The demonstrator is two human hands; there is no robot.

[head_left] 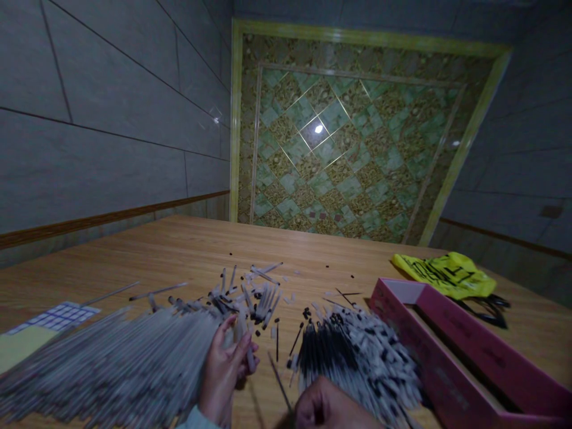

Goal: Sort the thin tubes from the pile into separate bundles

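Observation:
My left hand is closed around a few short, translucent plastic pieces, which look like caps or small tubes. Low in the view, my right hand is curled with its fingers pinched on a thin dark rod that points up and left. A large heap of long, slim translucent tubes lies beside my left hand. Next to my right hand is a bundle of slender sticks with black parts, with many clear-capped ends to its right.
Small clear pieces and black bits lie scattered mid-table. A long open pink box stands at the right, with a yellow bag behind it. A checked blue-and-white sheet lies at the left on the wooden table.

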